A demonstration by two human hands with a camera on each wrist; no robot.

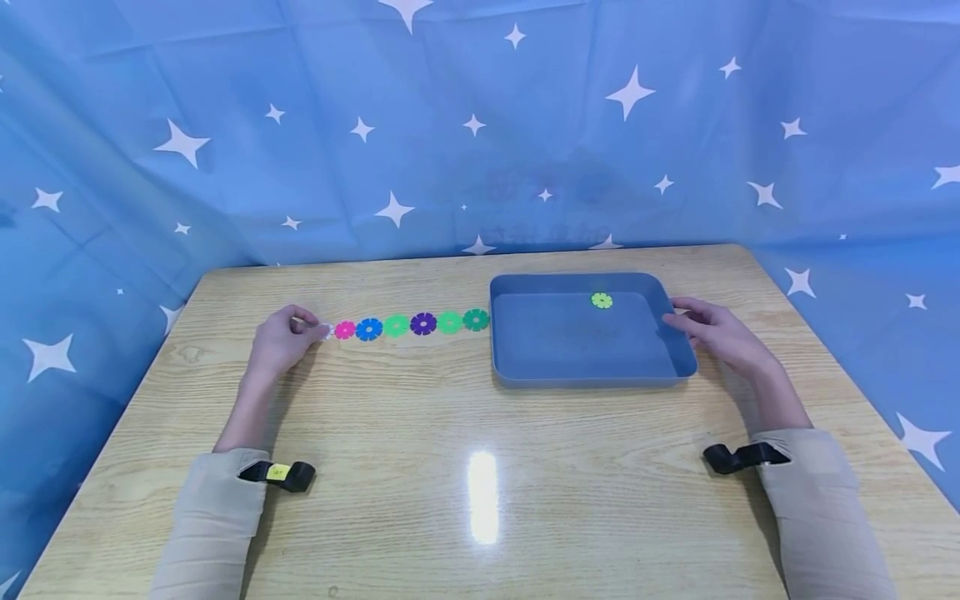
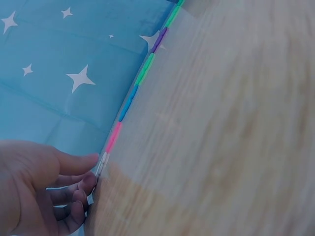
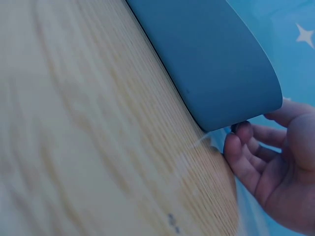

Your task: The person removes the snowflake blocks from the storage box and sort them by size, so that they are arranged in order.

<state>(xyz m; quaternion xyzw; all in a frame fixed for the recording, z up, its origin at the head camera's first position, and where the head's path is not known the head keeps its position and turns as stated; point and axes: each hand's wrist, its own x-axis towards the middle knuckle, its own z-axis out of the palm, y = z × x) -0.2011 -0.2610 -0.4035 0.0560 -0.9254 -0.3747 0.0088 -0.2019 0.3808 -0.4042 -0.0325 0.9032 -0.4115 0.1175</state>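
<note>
At ten o'clock on the wooden table (image 1: 375, 425), my left hand (image 1: 281, 343) pinched a white disc (image 1: 328, 332) between thumb and finger. From it a row ran toward three o'clock: a pink disc (image 1: 345, 330), a blue disc (image 1: 369, 329), a light green disc (image 1: 396, 325), a purple disc (image 1: 417, 317), a second green disc (image 1: 450, 322) and a dark green disc (image 1: 476, 319). I couldn't tell whether they were hooked together. The last one lay just beside the nine o'clock wall of a blue tray (image 1: 577, 343), which stood toward one o'clock. My right hand (image 1: 723, 335), at two o'clock, gripped the tray's wall at its three o'clock end. Toward twelve inside the tray lay a yellow-green disc (image 1: 602, 300). Beyond the table, at twelve, hung a blue curtain (image 1: 442, 67) with white stars.
</note>
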